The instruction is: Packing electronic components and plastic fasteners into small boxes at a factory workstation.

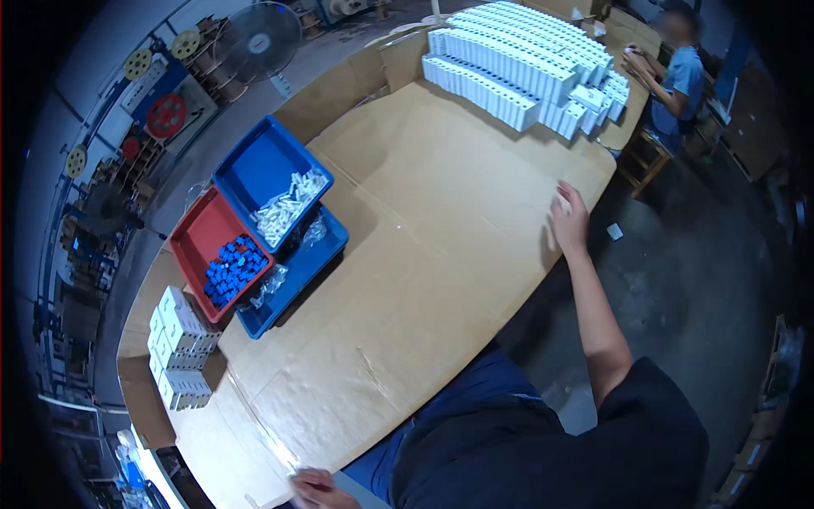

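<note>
My right hand [570, 220] reaches out over the right edge of the cardboard-covered table [441, 254]. Its fingers are spread apart and it holds nothing. Beyond it stands a large block of white box-shaped pieces [500, 72], packed in rows, with a few loose ones at its right end. At the table's near left edge is my left hand [322, 490], partly cut off by the picture's lower rim. Its fingers look bent but are blurred, so I cannot see whether anything is in them. A strip of clear tape [275, 445] runs along the cardboard beside it.
A blue tray [259, 153] holds small white parts; a red tray [199, 233] holds small blue parts. Another blue tray [292, 288] with clear bags lies beneath. White boxes [180, 352] are stacked at left. A co-worker [678, 81] sits at far right; a white piece [615, 231] lies on the floor.
</note>
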`<action>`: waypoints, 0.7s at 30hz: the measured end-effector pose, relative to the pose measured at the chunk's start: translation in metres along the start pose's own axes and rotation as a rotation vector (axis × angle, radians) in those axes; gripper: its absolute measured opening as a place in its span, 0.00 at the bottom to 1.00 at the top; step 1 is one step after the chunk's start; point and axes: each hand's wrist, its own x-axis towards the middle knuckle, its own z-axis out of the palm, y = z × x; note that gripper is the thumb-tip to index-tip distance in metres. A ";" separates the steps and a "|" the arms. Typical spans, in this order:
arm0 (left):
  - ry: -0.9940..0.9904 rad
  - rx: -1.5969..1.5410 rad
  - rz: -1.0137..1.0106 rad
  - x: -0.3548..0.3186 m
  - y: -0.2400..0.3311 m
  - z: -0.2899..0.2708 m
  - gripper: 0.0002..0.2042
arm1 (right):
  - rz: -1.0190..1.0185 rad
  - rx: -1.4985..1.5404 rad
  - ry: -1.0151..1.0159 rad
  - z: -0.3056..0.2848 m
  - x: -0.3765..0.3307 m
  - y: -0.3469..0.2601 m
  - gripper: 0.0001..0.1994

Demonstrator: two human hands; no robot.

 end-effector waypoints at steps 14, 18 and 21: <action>-0.017 0.040 -1.417 -0.102 -0.163 -0.124 0.45 | -0.233 0.213 -0.461 0.071 -0.061 -0.144 0.13; -0.091 0.016 -1.217 -0.103 -0.170 -0.126 0.45 | -0.275 0.218 -0.556 0.108 -0.079 -0.181 0.12; -0.122 0.149 -1.203 -0.108 -0.183 -0.128 0.44 | -0.295 0.222 -0.666 0.137 -0.098 -0.186 0.12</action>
